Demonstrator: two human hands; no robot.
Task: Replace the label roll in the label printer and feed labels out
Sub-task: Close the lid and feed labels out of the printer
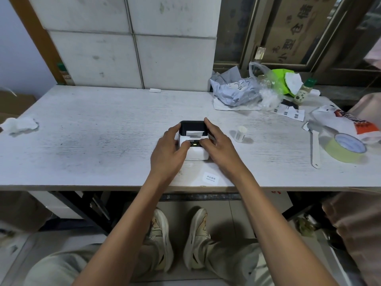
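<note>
Seated person, pale trousers and cream sneakers [179, 240] on a grey tiled floor under the near edge of a whitewashed wood-grain tabletop [92, 129]. Black metal table legs show below the edge on the left. A small white sticker printed "welcome" [210, 178] lies right at the near edge, just in front of the small white label printer with a black flip-up lid [193, 139], which sits mid-table, slightly right of centre. Lid is up; a white label strip [193, 133] shows in the open bay, and a green light glows on the front panel. Left hand [168, 153] wraps the printer's left side, fingers curled against the body, thumb by the front panel. Right hand [218, 145] cups the right side, index finger stretched up along the lid edge, the other fingers pressed on the casing. Whole left half of the table is bare apart from a crumpled white tissue [19, 124] at the far left edge. Just right of the printer a small white paper cup [240, 133] stands alone. Further right, a white plastic spatula [315, 147], a pale yellow tape roll [344, 147] and a white printed bag [348, 124]. Back right, crumpled grey and clear plastic bags [241, 89] and a green-capped spice bottle [304, 91]. White tiled wall [132, 42] behind, with a dark framed window to its right.
</note>
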